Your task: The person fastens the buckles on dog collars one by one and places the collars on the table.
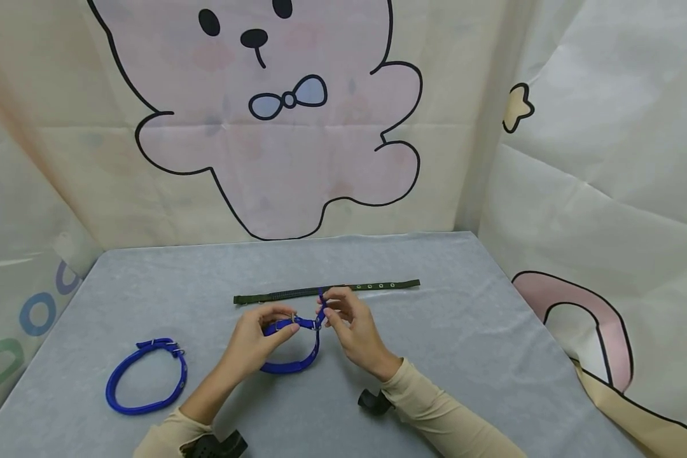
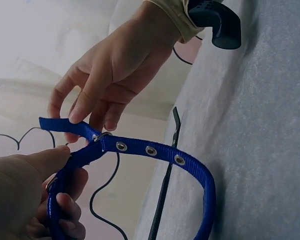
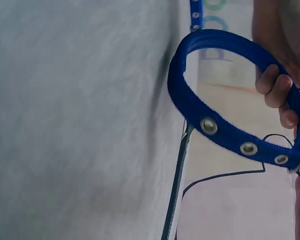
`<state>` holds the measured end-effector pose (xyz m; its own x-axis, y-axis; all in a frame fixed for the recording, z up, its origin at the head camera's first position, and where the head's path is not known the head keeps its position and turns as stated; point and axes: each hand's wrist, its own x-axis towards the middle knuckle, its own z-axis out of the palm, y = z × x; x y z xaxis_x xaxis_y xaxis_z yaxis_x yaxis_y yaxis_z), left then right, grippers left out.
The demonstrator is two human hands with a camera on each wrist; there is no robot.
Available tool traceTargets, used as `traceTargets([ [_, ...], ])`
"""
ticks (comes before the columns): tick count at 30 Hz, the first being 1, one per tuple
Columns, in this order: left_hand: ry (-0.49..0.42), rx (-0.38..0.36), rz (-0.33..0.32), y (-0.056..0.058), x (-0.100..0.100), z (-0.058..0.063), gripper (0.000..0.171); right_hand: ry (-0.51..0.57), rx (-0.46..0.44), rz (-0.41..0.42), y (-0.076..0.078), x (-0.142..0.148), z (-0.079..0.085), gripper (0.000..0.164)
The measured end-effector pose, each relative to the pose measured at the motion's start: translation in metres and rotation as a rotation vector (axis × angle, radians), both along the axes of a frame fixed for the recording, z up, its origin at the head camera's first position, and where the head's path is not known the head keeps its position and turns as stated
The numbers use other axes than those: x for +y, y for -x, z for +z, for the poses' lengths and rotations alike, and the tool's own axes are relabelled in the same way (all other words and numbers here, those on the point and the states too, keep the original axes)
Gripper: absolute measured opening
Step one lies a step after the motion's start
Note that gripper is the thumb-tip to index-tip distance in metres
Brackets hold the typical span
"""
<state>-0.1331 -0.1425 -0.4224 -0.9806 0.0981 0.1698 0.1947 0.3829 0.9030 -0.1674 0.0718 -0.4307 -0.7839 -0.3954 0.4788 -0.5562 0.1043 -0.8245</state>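
A blue collar (image 1: 292, 367), bent into a loop, is held up above the table between both hands. My left hand (image 1: 259, 332) grips the band beside the buckle, thumb on one side and fingers curled behind. With its thumb and fingers, my right hand (image 1: 352, 327) pinches the collar's free end, which sticks up past a metal buckle. In the left wrist view, metal eyelets line the blue collar (image 2: 205, 185), and the end passes through the metal piece. The right wrist view shows the loop of the collar (image 3: 182, 95) large, with the right hand mostly out of frame.
A second blue collar (image 1: 111, 385), closed in a ring, lies on the grey table (image 1: 464, 356) at the left. Behind the hands, a dark green collar (image 1: 286, 294) with eyelets lies stretched out flat. Printed cloth walls (image 1: 349, 159) stand around the table.
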Motion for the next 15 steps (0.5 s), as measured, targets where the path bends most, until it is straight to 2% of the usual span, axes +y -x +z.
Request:
traceTargets([
  [4, -0.005, 0.031, -0.006, 0.0, 0.0009, -0.0017, 0.024, -0.098, 0.112, 0.007, 0.0009, 0.003, -0.0028, 0.024],
  [9, -0.004, 0.067, -0.003, 0.0001, 0.0016, -0.0023, 0.024, -0.163, 0.213, 0.017, 0.004, 0.0053, -0.003, 0.024],
  [15, -0.017, 0.091, -0.011, -0.0013, 0.001, -0.0025, 0.022, -0.269, 0.375, 0.023, 0.0049, 0.0046, 0.0002, 0.022],
])
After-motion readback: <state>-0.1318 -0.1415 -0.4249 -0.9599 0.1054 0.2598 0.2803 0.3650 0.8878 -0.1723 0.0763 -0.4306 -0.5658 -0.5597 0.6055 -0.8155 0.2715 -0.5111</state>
